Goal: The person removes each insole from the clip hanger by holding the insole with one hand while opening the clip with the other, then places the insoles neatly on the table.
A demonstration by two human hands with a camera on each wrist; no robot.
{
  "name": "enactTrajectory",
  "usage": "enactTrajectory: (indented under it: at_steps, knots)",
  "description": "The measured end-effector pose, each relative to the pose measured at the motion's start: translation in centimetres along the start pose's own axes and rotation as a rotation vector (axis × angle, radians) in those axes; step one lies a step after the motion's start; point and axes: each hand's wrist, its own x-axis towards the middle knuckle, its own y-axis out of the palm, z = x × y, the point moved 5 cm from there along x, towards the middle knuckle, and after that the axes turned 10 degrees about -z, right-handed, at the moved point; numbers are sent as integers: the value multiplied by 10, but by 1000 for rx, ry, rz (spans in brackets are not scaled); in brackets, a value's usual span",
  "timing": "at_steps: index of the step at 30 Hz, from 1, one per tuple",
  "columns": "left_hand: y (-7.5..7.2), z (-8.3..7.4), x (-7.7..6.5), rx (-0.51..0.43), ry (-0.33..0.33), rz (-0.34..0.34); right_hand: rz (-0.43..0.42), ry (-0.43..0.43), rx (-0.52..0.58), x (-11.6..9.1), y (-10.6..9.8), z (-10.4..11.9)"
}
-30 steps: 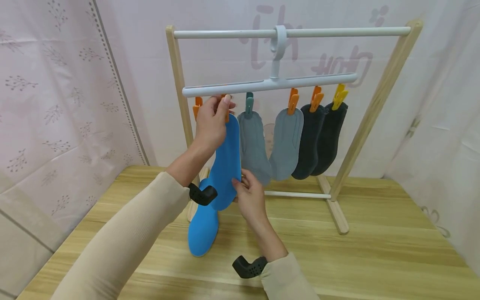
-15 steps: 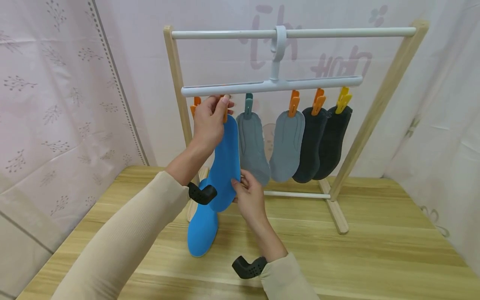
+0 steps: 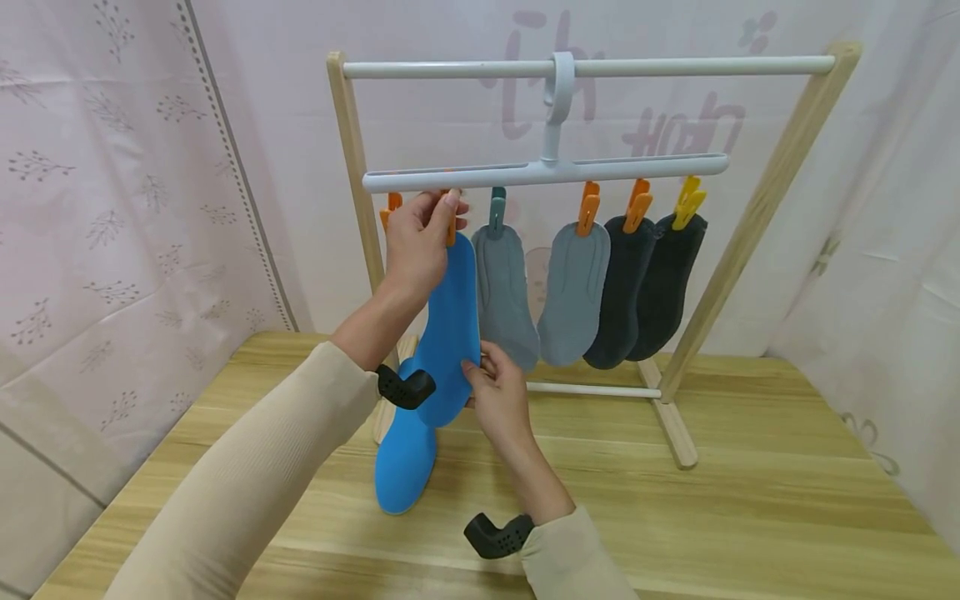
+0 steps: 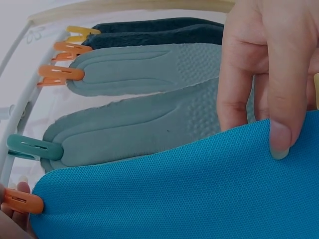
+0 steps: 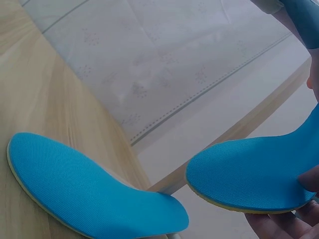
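Observation:
A blue insole [image 3: 452, 333] hangs upright under the left part of the white hanger [image 3: 450, 177]. My left hand [image 3: 417, 246] pinches an orange clip [image 4: 24, 201] at its top end, and the clip bites the insole's edge. Lower down, my right hand [image 3: 501, 392] grips the insole's right edge, thumb on the blue face and fingers behind. A second blue insole [image 5: 89, 189] lies on the wooden table, partly behind the held one in the head view. Another orange clip [image 3: 392, 207] hangs at the hanger's left end, mostly hidden by my left hand.
Two grey insoles [image 3: 573, 292] and two black insoles [image 3: 667, 283] hang in clips to the right, one grey one close behind the blue insole. A wooden rack [image 3: 765, 217] with a white top rod [image 3: 690, 65] carries the hanger on the table [image 3: 787, 500].
The hanger's right end has swung slightly toward the right and down, its hanging insoles shifting with it. The held blue insole has sunk a little. Both hands keep their grips.

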Motion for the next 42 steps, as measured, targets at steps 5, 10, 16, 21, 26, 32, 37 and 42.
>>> enactTrajectory:
  at_steps: [5,10,16,21,26,32,37,42]
  knots:
    - [0,1,0,-14,-13,0,-4,4,-6,0,-1,-1]
    - [0,2,0,-10,-16,1,-13,19,-7,-3,-3,-2]
    - [-2,3,1,-7,-17,-1,1,-4,-29,-6,-5,-1]
    - [0,3,2,-10,-21,8,16,20,-39,-10,-8,-3]
    - [0,4,2,-3,-30,4,34,19,-59,-12,-11,-6]
    - [-1,3,2,14,-30,8,38,39,-81,-19,-20,-7]
    - [-6,4,2,23,-31,13,51,52,-110,-26,-29,-8]
    - [-4,4,2,31,-43,26,26,73,-153,-35,-43,-10]
